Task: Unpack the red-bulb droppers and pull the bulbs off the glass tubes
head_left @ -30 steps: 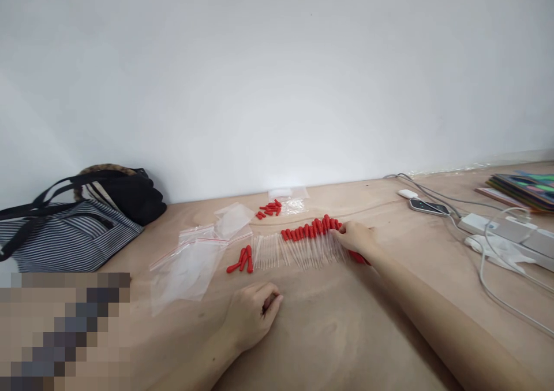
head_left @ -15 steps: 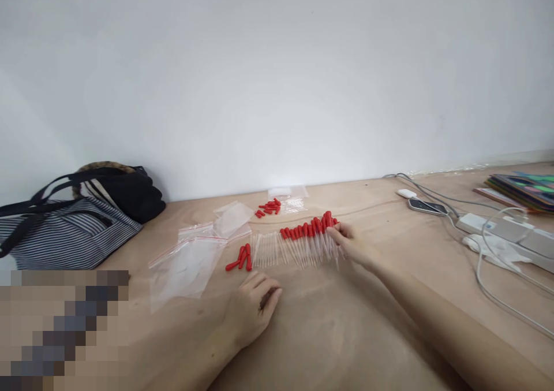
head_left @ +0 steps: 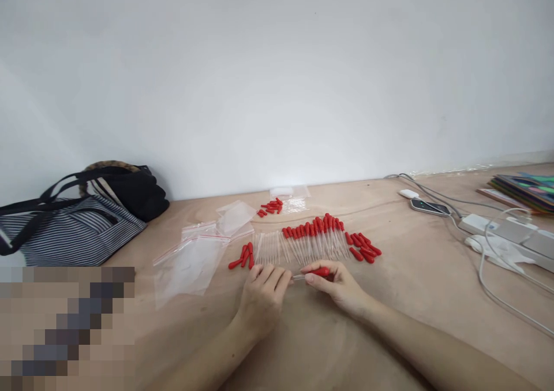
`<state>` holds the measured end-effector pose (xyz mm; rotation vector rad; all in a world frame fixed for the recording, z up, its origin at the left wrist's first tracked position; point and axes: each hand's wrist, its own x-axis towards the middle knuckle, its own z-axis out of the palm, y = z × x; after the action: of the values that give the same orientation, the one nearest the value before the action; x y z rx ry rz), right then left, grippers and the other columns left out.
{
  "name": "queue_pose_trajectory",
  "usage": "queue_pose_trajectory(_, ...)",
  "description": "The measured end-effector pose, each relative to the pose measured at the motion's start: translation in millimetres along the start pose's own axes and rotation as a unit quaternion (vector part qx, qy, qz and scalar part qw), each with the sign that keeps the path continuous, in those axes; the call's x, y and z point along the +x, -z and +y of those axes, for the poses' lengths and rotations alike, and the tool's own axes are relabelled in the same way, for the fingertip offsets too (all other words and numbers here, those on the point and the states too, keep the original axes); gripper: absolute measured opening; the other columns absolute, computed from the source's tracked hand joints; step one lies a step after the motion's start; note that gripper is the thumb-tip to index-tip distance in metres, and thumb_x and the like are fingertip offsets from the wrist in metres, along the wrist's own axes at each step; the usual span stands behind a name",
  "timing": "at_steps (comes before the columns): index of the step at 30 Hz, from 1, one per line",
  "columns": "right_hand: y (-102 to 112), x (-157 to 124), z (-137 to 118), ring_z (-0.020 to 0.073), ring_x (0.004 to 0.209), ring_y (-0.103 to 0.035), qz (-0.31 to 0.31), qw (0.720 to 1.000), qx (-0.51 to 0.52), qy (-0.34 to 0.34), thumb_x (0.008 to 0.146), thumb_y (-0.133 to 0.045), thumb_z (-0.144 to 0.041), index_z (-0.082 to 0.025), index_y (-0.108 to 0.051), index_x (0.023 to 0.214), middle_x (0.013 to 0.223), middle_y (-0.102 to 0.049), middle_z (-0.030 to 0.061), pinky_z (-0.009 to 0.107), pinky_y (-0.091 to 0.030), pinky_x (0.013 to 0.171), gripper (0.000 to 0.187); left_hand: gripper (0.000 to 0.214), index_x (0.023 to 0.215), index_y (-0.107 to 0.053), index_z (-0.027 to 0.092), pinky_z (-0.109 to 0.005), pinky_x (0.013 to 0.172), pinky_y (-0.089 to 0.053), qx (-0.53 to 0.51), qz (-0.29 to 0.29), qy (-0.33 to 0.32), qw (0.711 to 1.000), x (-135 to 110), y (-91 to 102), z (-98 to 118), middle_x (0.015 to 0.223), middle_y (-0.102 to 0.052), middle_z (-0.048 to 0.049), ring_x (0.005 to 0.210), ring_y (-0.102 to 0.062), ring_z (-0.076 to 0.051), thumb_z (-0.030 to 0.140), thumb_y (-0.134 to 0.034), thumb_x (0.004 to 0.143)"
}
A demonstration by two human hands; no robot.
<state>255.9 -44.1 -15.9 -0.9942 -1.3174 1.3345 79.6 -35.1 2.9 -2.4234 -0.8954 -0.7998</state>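
Observation:
A glass dropper with a red rubber bulb [head_left: 321,272] lies level between my two hands, in front of a row of droppers. My right hand [head_left: 341,287] pinches it near the bulb. At the other end, the fingers of my left hand [head_left: 265,295] are closed round the clear tube, whose tip they hide. Behind them lie the red-capped droppers [head_left: 318,238], side by side. Bare clear tubes [head_left: 267,248] continue the row on the left. Loose red bulbs lie in one group on the left [head_left: 244,255] and another on the right [head_left: 366,246].
Clear zip bags [head_left: 190,264] lie left of the row. Smaller red bulbs [head_left: 272,207] and a bag of thin tubes [head_left: 296,204] sit near the wall. A striped bag [head_left: 82,229] stands far left; a phone [head_left: 429,207], power strip [head_left: 515,235] and cables are right.
My right hand has come from the right end of the row toward me, bringing a dropper. My left hand has moved slightly forward and closed on its tube. The right-hand bulbs are now uncovered.

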Motion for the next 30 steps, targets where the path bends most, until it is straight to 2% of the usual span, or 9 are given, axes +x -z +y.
queue_pose_trajectory(4,13,-5,-3,0.0140,0.065,-0.055,0.002,0.977,-0.190,0.100,0.074,-0.058,-0.039,-0.020,-0.067,0.078,0.070,-0.065,0.0021,0.027,-0.038,0.061,0.022,0.029,0.068,-0.056,0.016,-0.030,0.059,-0.023,0.011,-0.025,-0.016,1.000,-2,1.9,-1,0.060,-0.053,-0.0008,0.058,-0.043,-0.014,0.013,-0.035,0.087)
queue_pose_trajectory(9,25,-11,-13,0.0118,0.060,-0.052,-0.032,0.865,-0.415,0.281,0.080,-0.055,-0.031,-0.024,-0.066,0.084,0.066,-0.066,-0.0004,0.033,-0.030,0.070,0.014,0.022,0.066,-0.054,0.016,-0.030,0.058,-0.023,-0.021,-0.055,-0.006,0.998,0,6.5,4,0.061,-0.052,-0.0008,0.060,-0.043,-0.014,0.010,-0.040,0.082)
queue_pose_trajectory(13,36,-11,-11,0.0109,0.059,-0.052,-0.012,0.825,-0.455,0.334,0.082,-0.052,-0.026,-0.024,-0.065,0.084,0.070,-0.067,-0.0011,0.033,-0.028,0.068,0.013,0.020,0.065,-0.055,0.017,-0.029,0.058,-0.024,-0.044,-0.079,0.010,0.996,0,8.8,1,0.061,-0.054,-0.0001,0.061,-0.045,-0.015,0.009,-0.042,0.079)
queue_pose_trajectory(15,47,-9,-7,0.0121,0.063,-0.054,0.021,0.832,-0.451,0.323,0.082,-0.050,-0.024,-0.024,-0.064,0.082,0.072,-0.067,-0.0002,0.033,-0.030,0.069,0.014,0.022,0.066,-0.056,0.018,-0.030,0.058,-0.026,-0.040,-0.101,0.037,0.993,-1,10.5,-6,0.062,-0.056,-0.0009,0.062,-0.047,-0.016,0.008,-0.041,0.078)
queue_pose_trajectory(18,66,-6,-1,0.0152,0.070,-0.057,0.081,0.865,-0.415,0.270,0.080,-0.052,-0.030,-0.023,-0.064,0.085,0.077,-0.067,0.0024,0.034,-0.036,0.071,0.014,0.023,0.071,-0.059,0.018,-0.029,0.061,-0.031,-0.071,-0.134,0.121,0.981,2,15.0,-21,0.067,-0.060,-0.0021,0.065,-0.051,-0.017,0.014,-0.039,0.082)
queue_pose_trajectory(21,79,-5,2,0.0178,0.076,-0.058,0.101,0.902,-0.362,0.214,0.078,-0.053,-0.036,-0.022,-0.063,0.092,0.084,-0.066,0.0056,0.034,-0.043,0.072,0.023,0.023,0.074,-0.058,0.018,-0.025,0.061,-0.036,-0.136,-0.190,0.234,0.944,13,17.8,-38,0.070,-0.062,-0.0012,0.067,-0.054,-0.016,0.020,-0.038,0.084)
queue_pose_trajectory(24,86,-4,0,0.0191,0.083,-0.059,0.141,0.927,-0.306,0.163,0.076,-0.052,-0.038,-0.019,-0.061,0.097,0.092,-0.065,0.0079,0.032,-0.047,0.073,0.030,0.022,0.072,-0.058,0.019,-0.022,0.057,-0.036,-0.128,-0.252,0.330,0.901,26,12.6,-55,0.069,-0.062,0.0003,0.064,-0.056,-0.014,0.023,-0.039,0.082)
queue_pose_trajectory(27,100,-3,-7,0.0188,0.079,-0.061,0.205,0.928,-0.298,0.086,0.073,-0.053,-0.037,-0.018,-0.061,0.095,0.090,-0.066,0.0077,0.029,-0.048,0.067,0.031,0.021,0.065,-0.059,0.018,-0.021,0.054,-0.036,-0.102,-0.280,0.354,0.886,38,0.9,-67,0.061,-0.061,0.0002,0.060,-0.057,-0.015,0.022,-0.043,0.079)
queue_pose_trajectory(30,122,-2,-16,0.0185,0.070,-0.060,0.280,0.895,-0.346,0.016,0.068,-0.055,-0.037,-0.017,-0.064,0.084,0.081,-0.067,0.0071,0.027,-0.046,0.060,0.027,0.021,0.058,-0.059,0.017,-0.022,0.053,-0.037,-0.080,-0.305,0.359,0.879,48,-10.9,-70,0.053,-0.059,-0.0018,0.055,-0.058,-0.016,0.016,-0.046,0.074)
